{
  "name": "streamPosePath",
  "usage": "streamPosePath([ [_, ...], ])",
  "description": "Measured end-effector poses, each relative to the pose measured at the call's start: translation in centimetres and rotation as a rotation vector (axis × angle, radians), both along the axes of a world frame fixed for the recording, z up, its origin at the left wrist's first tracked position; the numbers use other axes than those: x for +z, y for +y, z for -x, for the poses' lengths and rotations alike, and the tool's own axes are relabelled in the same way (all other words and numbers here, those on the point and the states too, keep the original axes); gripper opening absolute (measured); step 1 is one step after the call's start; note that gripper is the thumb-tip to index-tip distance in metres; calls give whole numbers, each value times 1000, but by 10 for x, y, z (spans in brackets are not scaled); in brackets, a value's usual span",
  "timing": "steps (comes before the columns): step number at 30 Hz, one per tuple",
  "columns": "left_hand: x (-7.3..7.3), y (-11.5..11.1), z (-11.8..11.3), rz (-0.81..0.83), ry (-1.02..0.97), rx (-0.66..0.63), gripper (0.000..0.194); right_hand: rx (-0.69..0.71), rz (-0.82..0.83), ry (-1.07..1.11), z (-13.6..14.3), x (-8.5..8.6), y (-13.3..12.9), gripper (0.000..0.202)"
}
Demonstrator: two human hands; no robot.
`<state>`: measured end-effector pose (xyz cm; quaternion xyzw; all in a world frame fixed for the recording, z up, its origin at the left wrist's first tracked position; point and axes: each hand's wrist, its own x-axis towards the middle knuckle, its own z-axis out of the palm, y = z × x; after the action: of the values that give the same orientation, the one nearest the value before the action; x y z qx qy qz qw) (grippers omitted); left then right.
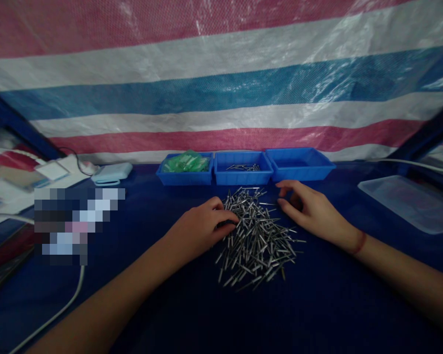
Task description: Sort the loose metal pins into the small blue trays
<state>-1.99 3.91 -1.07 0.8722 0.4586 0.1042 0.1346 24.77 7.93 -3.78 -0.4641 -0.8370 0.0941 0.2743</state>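
Note:
A heap of silvery blind rivets [256, 241] lies loose on the dark blue tabletop in front of me. My left hand [206, 223] reaches in at the heap's left edge. Its thumb and index finger come together among the rivets, and anything between the tips is too small to make out. To the right of the heap, my right hand [306, 209] hovers near a few stray rivets, its thumb and index finger apart and no item visible between them.
Behind the heap stand three blue bins: one with green plastic bags [188, 161], a middle bin [221, 174] with some rivets, and a right bin [299, 173]. A translucent lid [409, 204] lies at right. A light-blue pouch [112, 173] and a white cable [76, 290] are at left.

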Motion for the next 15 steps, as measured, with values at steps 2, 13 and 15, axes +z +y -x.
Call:
streamPosePath([
  [2,1,-1,0,6,7,10,19,1,1,-6,0,1,0,29],
  [13,2,-3,-1,69,-7,54,17,17,-17,6,1,1,-1,27],
  [15,3,-4,-1,61,-9,52,17,23,-18,19,0,1,-1,27],
])
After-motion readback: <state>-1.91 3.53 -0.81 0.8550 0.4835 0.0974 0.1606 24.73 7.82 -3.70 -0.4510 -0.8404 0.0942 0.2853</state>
